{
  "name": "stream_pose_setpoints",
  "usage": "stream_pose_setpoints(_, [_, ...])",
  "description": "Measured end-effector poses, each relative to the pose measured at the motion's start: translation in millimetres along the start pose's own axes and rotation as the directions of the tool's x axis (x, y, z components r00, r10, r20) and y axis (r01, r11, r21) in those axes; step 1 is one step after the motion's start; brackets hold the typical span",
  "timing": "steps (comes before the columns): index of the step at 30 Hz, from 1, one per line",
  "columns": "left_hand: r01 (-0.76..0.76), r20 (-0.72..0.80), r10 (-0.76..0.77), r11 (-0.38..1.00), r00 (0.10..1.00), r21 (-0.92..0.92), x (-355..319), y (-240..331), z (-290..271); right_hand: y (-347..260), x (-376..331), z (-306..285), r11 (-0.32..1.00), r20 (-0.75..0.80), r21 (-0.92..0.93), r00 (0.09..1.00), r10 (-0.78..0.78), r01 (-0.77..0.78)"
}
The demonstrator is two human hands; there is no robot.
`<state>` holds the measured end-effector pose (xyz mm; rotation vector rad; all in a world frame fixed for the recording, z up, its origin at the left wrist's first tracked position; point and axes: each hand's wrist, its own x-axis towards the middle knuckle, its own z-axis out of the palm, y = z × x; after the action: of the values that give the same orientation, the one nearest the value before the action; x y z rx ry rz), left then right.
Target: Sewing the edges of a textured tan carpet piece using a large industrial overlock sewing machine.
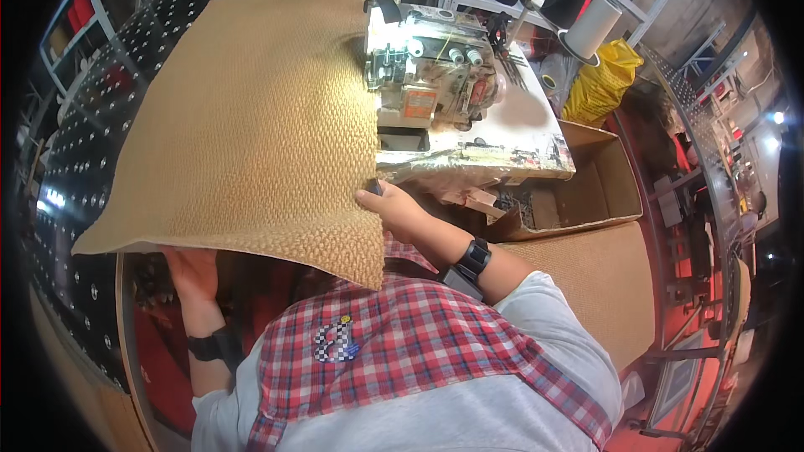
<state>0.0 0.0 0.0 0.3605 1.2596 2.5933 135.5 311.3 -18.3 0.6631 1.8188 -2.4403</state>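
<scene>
Head view: right hand (394, 208) pinches the near right edge of the tan woven mat (251, 125), which lies spread over the desk (536, 146) left of the sewing machine (427, 75). Left hand (191, 272) is under the mat's near edge; grip hidden, cannot tell.

one woven mat (251, 117), one sewing machine (427, 75), two thread cones (590, 27)

the big woven mat (251, 117) covers the bench left; the sewing machine (431, 75) blocks right, open cardboard box (586, 192) beyond.
</scene>
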Motion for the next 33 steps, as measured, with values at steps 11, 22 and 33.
stream_pose_setpoints(11, [0.139,0.213,-0.118,0.986,0.97,-0.089,-15.5,8.9,-1.6,-11.1,0.2,6.1,0.955,-0.178,-0.293,0.979,-0.098,0.043])
stream_pose_setpoints(22, [0.015,0.171,-0.329,0.496,0.929,0.868,23.8,20.2,43.8,-16.0,16.4,-5.5,0.913,-0.175,-0.396,0.968,-0.179,0.097])
stream_pose_setpoints(33, [-0.277,0.287,0.044,-0.151,0.957,0.949,84.9,15.3,88.7,-42.8,7.8,-5.4,0.969,-0.173,-0.248,0.984,-0.037,-0.008])
